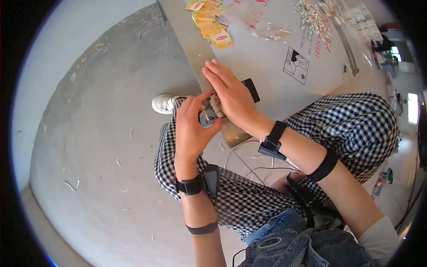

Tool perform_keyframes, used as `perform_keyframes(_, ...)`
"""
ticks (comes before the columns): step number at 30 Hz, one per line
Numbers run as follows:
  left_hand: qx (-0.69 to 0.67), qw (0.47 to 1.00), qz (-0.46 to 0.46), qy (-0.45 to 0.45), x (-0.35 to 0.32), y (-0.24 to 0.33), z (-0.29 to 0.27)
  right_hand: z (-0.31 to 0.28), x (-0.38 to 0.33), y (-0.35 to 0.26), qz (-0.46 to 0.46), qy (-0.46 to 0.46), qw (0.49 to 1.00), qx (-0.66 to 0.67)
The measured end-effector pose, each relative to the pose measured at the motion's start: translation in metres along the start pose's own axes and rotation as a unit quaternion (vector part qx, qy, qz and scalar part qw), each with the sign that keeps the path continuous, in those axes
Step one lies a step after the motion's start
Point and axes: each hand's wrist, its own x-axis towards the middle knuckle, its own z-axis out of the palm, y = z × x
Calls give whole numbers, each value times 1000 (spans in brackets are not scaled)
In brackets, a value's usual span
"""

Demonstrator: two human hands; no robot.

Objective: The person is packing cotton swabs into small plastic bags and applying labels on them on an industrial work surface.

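Note:
Between my two hands, at the table's corner, is a bundle of cotton swabs (216, 106) with its pale tips lined up. My left hand (192, 127) curves around it, fingertips on the far side and thumb on the near side. Something clear and shiny (206, 117) shows inside that curve; its shape is hard to make out. My right hand (235, 98) is stretched out straight, its palm side against the bundle's right end. Beyond the right hand a black flat object (251, 90) sticks out, partly hidden by it.
Small yellow packets (212, 27) lie in a row along the table's far left edge. Loose cotton swabs (273, 33) and a larger heap of swabs (313, 20) are on the metal table (262, 66). A thin-legged stool (242, 162) stands below. White scraps dot the floor (106, 147).

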Motion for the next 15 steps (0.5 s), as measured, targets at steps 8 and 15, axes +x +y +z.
perform_keyframes(8,12,999,31,25,-1,-1,5,4,-1,-11,34,7,998,53)
perform_keyframes(15,-8,999,41,21,4,0,7,-1,-1,-11,54,24,995,81)
